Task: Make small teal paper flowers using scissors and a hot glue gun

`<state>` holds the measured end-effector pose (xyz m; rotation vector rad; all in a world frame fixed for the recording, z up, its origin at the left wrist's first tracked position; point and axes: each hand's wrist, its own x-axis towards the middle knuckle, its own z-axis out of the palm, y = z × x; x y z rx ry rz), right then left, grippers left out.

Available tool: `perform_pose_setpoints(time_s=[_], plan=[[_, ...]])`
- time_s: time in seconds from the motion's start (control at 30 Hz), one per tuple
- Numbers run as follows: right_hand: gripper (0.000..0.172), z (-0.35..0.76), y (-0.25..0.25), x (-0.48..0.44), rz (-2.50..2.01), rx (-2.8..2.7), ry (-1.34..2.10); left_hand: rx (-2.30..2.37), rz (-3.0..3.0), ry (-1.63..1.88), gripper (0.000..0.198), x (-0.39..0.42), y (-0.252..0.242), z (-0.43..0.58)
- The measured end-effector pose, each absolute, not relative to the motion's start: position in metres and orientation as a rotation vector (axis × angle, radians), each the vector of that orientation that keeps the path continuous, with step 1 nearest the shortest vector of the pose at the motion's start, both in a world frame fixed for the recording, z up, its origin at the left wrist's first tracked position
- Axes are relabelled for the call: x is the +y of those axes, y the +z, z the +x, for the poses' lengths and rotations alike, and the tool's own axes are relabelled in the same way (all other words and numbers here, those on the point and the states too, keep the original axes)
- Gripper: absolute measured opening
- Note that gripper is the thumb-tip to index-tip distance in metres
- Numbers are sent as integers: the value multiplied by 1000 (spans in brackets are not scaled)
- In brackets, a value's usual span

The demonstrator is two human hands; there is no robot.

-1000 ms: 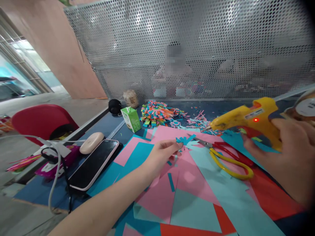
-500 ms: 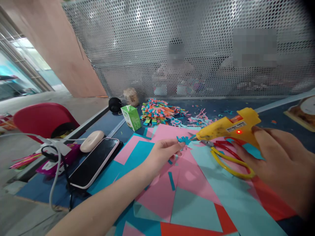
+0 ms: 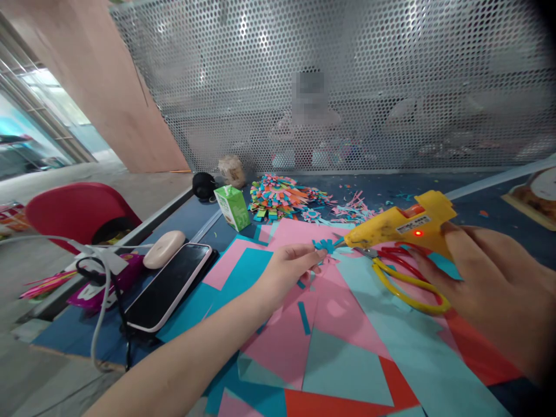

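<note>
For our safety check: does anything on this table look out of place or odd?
Paper scraps lie strewn near the screen. The glue gun in the right hand, red light on, points close to the left hand pinching blue paper, with scissors underneath.

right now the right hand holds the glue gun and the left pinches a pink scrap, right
No: the head view shows the scrap in the left hand is blue, not pink. The right hand does hold the glue gun.

Soft daylight is coming from the left, glinting off the perforated screen (image 3: 347, 87); right corners are darkening, the right hand (image 3: 490, 289) seemingly blurring.
</note>
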<state>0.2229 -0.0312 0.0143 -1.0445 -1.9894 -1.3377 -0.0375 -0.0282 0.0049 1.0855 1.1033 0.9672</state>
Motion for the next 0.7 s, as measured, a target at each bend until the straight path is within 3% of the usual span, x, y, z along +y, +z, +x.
perform_pose_setpoints(time_s=[0.7], plan=[[46, 227, 12, -30, -1055, -2006, -1332, 1082, 1120, 975, 32, -28, 6, -38]])
